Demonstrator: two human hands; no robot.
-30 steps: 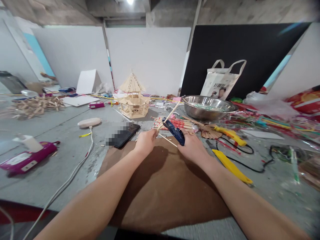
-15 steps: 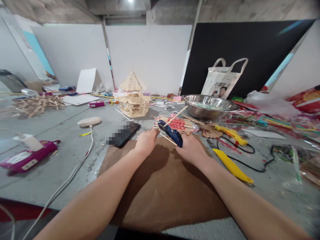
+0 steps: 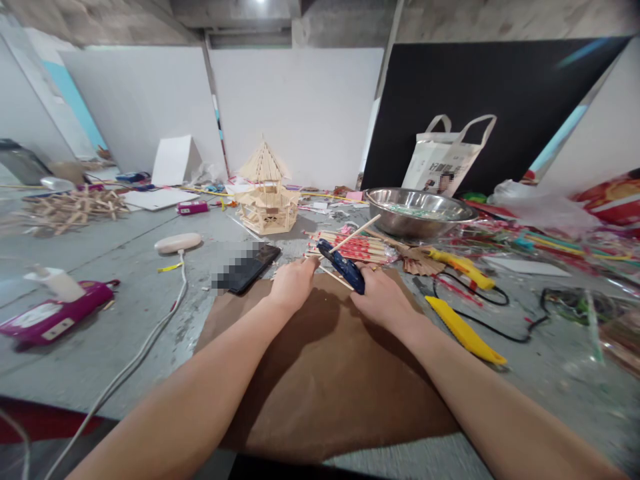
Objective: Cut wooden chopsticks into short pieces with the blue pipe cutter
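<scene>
My left hand (image 3: 294, 283) is closed around the near end of a thin wooden stick (image 3: 361, 230), which slants up and to the right. Blue-handled pliers (image 3: 345, 268) are gripped in my right hand (image 3: 383, 293), their jaws at the stick just beyond my left fingers. Whether the jaws have closed on the wood I cannot tell. Under both hands lies a brown sheet (image 3: 320, 380). Another pale stick (image 3: 336, 278) shows below the pliers. Behind them lies a bundle of sticks in red-printed wrappers (image 3: 367, 248).
A small stick-built pavilion (image 3: 267, 203) stands at the back. A phone (image 3: 255, 267) lies left of my hands. To the right are a steel bowl (image 3: 420, 223), a yellow-handled tool (image 3: 463, 267) with black cord and a yellow saw-edged cutter (image 3: 465, 330). Purple power strip (image 3: 65, 313) at left.
The stick's far tip has shifted slightly right and down. Both hands and the pliers stay almost where they were.
</scene>
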